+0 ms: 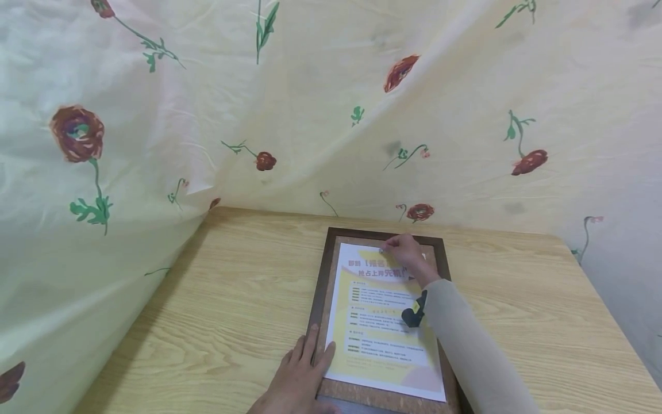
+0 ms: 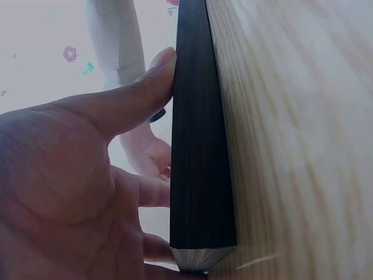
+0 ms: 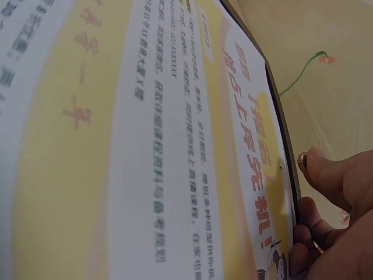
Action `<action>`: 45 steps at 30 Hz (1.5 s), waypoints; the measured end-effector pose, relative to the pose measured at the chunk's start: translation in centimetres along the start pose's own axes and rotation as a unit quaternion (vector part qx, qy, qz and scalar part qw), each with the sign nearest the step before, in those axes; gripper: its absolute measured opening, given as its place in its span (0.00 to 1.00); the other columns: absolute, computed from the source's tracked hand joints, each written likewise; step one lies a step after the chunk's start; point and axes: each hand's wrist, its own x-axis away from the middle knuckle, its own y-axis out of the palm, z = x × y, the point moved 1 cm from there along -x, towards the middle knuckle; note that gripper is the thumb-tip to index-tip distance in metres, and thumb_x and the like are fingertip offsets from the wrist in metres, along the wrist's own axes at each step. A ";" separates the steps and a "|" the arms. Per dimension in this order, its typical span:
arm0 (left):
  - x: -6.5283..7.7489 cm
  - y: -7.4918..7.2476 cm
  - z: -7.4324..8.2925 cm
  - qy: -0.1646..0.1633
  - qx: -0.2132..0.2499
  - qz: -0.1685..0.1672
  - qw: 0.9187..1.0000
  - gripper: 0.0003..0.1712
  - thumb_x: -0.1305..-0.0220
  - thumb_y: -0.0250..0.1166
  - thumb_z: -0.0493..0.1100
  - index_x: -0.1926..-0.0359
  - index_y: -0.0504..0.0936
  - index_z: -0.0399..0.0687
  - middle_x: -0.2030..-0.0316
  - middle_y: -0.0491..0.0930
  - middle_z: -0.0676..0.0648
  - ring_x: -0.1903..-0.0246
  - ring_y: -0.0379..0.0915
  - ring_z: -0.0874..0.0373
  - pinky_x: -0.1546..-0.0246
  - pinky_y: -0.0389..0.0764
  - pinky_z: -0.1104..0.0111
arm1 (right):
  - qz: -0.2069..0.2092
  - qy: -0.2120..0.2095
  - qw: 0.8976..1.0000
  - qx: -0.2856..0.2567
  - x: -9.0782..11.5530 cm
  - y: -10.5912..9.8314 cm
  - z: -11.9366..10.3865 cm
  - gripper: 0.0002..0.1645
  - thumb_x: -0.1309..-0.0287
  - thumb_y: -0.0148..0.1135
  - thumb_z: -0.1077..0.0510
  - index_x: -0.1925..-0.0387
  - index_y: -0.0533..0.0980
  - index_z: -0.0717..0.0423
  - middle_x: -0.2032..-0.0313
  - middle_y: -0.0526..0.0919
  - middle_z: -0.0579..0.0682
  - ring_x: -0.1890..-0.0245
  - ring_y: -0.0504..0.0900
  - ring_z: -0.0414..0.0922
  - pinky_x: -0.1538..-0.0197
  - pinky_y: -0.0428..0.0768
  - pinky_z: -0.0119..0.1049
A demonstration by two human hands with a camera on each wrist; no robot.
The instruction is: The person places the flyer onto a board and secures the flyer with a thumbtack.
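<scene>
A printed sheet of paper (image 1: 383,345) lies on a cork board (image 1: 372,392) with a dark wooden frame (image 1: 319,287). My right hand (image 1: 406,254) is over the top of the sheet and pinches a small shiny thumbtack (image 3: 302,161) between thumb and finger. In the right wrist view the tack stands just off the sheet's upper edge. My left hand (image 1: 297,374) rests along the frame's lower left side, its fingers fairly straight. The left wrist view shows its thumb (image 2: 160,73) touching the frame's dark edge (image 2: 201,146).
The board lies on a light wood-grain table (image 1: 233,299). A pale cloth (image 1: 310,103) with red flowers hangs behind the table and along its left side. A black strap device (image 1: 414,315) sits on the right wrist, above the sheet.
</scene>
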 end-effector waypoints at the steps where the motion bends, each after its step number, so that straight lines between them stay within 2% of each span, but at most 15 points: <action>1: 0.0 0.0 0.0 0.000 0.001 0.000 1.000 0.64 0.60 0.73 0.72 0.28 0.63 0.43 0.26 0.40 0.28 0.33 0.49 0.25 0.44 0.66 0.36 | 0.000 0.002 1.000 0.000 0.0 0.0 0.0 0.16 0.30 0.57 0.55 0.50 0.81 0.62 0.52 0.82 0.59 0.56 0.77 0.52 0.48 0.72 0.48; 15: 0.1 0.3 -0.1 0.003 0.006 0.010 1.000 0.65 0.60 0.73 0.73 0.28 0.63 0.42 0.26 0.40 0.27 0.33 0.49 0.24 0.45 0.66 0.35 | 0.011 0.011 0.999 0.030 -0.2 0.4 0.0 0.14 0.32 0.60 0.55 0.53 0.83 0.60 0.54 0.83 0.57 0.54 0.74 0.53 0.44 0.67 0.53; 23: 0.0 0.3 -0.1 0.004 0.001 0.011 1.000 0.66 0.61 0.74 0.73 0.27 0.62 0.43 0.26 0.40 0.28 0.33 0.49 0.25 0.46 0.66 0.34 | 0.028 -0.022 0.998 0.057 -0.2 0.7 0.2 0.13 0.34 0.63 0.55 0.57 0.85 0.59 0.57 0.86 0.56 0.54 0.73 0.54 0.42 0.60 0.56; 29: 0.0 0.3 -0.2 0.007 0.000 0.012 1.000 0.66 0.61 0.75 0.72 0.27 0.62 0.42 0.26 0.40 0.27 0.33 0.49 0.25 0.46 0.67 0.35 | 0.040 -0.036 0.996 0.078 -0.4 0.9 0.4 0.13 0.36 0.65 0.54 0.58 0.86 0.60 0.57 0.86 0.56 0.55 0.73 0.54 0.38 0.56 0.56; 45: -0.1 0.3 -0.2 -0.001 -0.005 0.005 1.000 0.65 0.60 0.72 0.74 0.27 0.63 0.44 0.26 0.39 0.29 0.32 0.49 0.26 0.44 0.66 0.36 | 0.047 -0.028 0.996 0.077 -0.4 0.8 0.2 0.14 0.37 0.66 0.53 0.59 0.86 0.61 0.57 0.85 0.57 0.57 0.73 0.53 0.41 0.61 0.55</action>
